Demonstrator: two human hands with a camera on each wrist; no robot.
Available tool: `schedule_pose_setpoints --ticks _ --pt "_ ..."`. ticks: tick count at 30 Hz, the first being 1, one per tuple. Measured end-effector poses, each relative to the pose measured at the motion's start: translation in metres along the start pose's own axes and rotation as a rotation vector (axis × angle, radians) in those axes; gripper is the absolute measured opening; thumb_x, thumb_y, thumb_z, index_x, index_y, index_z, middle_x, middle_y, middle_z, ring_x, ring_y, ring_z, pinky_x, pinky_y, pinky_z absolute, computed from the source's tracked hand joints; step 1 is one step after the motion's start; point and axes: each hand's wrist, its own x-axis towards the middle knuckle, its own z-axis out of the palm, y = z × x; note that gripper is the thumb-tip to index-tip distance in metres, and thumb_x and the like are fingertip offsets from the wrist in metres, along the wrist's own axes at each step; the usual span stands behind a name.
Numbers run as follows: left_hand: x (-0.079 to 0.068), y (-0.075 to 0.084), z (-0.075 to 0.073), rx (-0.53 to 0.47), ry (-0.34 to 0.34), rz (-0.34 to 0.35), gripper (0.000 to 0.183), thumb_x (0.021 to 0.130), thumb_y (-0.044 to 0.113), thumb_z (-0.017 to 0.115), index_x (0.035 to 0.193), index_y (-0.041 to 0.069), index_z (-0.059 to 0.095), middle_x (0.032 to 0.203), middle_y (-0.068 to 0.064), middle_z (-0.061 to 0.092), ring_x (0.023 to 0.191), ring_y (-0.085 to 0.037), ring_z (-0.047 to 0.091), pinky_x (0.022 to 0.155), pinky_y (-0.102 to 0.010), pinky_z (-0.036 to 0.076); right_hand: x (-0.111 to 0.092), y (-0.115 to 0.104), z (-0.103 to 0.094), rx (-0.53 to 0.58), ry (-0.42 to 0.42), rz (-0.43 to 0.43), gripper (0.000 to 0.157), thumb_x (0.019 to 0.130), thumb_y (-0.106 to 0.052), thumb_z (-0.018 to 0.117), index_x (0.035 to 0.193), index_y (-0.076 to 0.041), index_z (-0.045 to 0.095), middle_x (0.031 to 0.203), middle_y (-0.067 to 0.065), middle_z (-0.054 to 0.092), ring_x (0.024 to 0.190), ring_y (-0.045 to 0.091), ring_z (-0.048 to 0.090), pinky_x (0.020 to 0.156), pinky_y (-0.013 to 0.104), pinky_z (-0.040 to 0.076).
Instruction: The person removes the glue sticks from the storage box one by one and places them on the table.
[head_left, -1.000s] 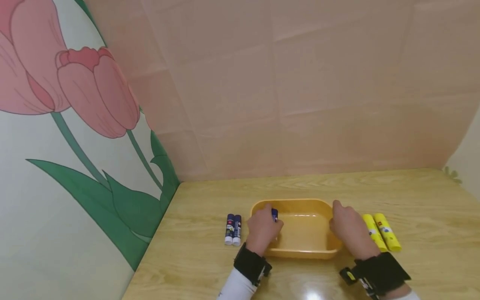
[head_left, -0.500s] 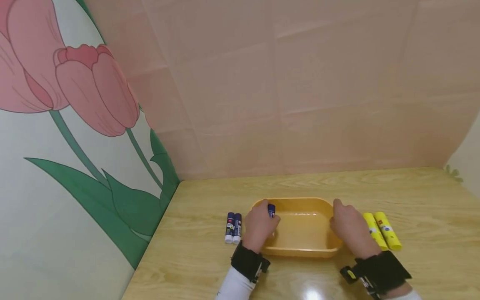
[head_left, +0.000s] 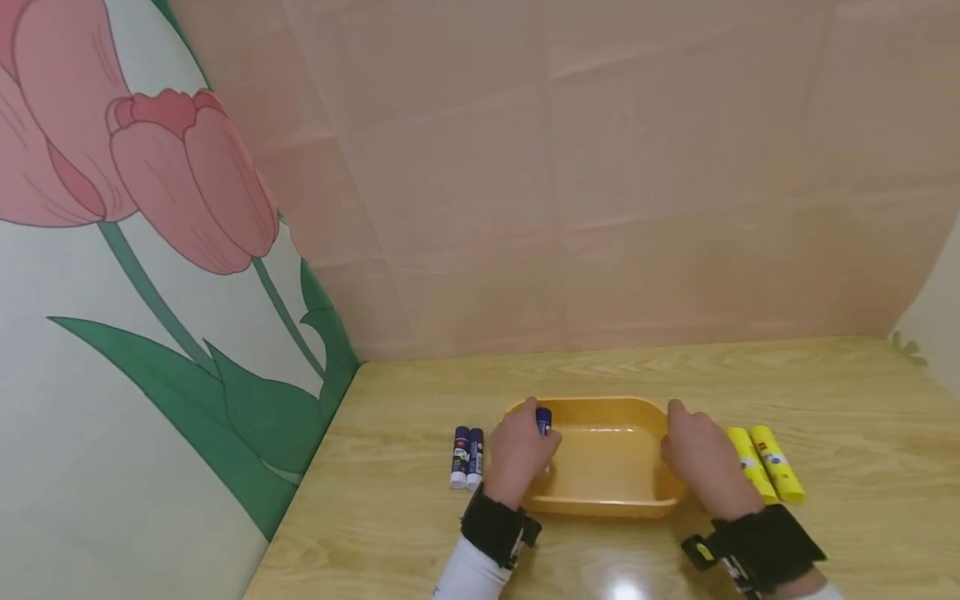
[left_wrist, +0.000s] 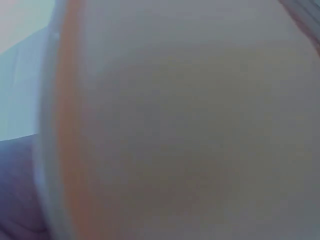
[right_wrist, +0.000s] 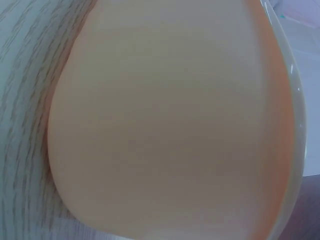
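Note:
In the head view, a yellow-orange tray (head_left: 600, 506) stands on the wooden table. My left hand (head_left: 519, 454) is at its left end, with fingers and thumb around a blue glue stick (head_left: 543, 419); only the cap shows clearly, the lower part being mostly covered. My right hand (head_left: 705, 458) grips the tray's right end, fingers by the rim. Two blue glue sticks (head_left: 467, 457) with white ends lie left of the tray. Two yellow glue sticks (head_left: 767, 462) lie beside my right hand, one partly hidden. Both wrist views show mostly the tray's outer wall (left_wrist: 190, 125).
The wooden table (head_left: 397, 533) runs back to a wall covered with a pinkish-brown sheet (head_left: 600, 183). A wall with painted tulips (head_left: 195, 183) borders the table on the left. Black straps with small cameras (head_left: 765, 546) sit on both wrists.
Between one second and half a second ago, my left hand shifted slightly left with the blue glue stick, toward the tray's left end. My right hand and the tray have barely moved.

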Motion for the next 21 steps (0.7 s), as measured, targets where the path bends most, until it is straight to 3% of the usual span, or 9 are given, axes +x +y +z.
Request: schedule_pose_setpoints --ticks 3,6,13,21 --pt "-0.003 0.001 -0.008 -0.059 -0.01 -0.013 0.047 0.088 0.029 0.074 0.13 0.013 0.059 0.107 -0.009 0.07 0.067 -0.015 0.06 0.055 -0.029 0.051 0.0 0.001 0.001 -0.005 0.02 -0.018 0.022 0.085 0.002 0.055 0.102 0.013 0.046 0.072 0.019 0.053 0.061 0.028 0.051 0.051 0.04 0.044" --pt "-0.005 0.002 -0.015 -0.119 -0.018 -0.04 0.044 0.09 0.027 0.073 0.129 0.013 0.058 0.103 -0.01 0.069 0.063 -0.016 0.059 0.049 -0.026 0.048 0.001 0.001 0.001 -0.004 0.006 -0.009 0.023 0.085 0.002 0.055 0.104 0.013 0.046 0.073 0.019 0.052 0.061 0.028 0.051 0.051 0.039 0.044" --pt "-0.006 -0.002 -0.029 -0.051 0.025 -0.018 0.045 0.09 0.03 0.073 0.13 0.014 0.059 0.1 -0.007 0.07 0.071 -0.016 0.059 0.064 -0.033 0.054 0.002 -0.003 -0.002 0.003 -0.038 0.021 0.024 0.088 0.002 0.055 0.107 0.014 0.045 0.074 0.018 0.052 0.061 0.026 0.05 0.051 0.035 0.043" --pt "-0.011 -0.002 -0.041 -0.009 0.032 -0.018 0.047 0.09 0.032 0.072 0.131 0.014 0.058 0.098 -0.007 0.07 0.07 -0.016 0.058 0.062 -0.031 0.051 0.003 -0.002 -0.003 0.003 -0.051 0.036 0.026 0.088 0.001 0.054 0.109 0.015 0.045 0.075 0.019 0.052 0.062 0.027 0.051 0.051 0.035 0.044"
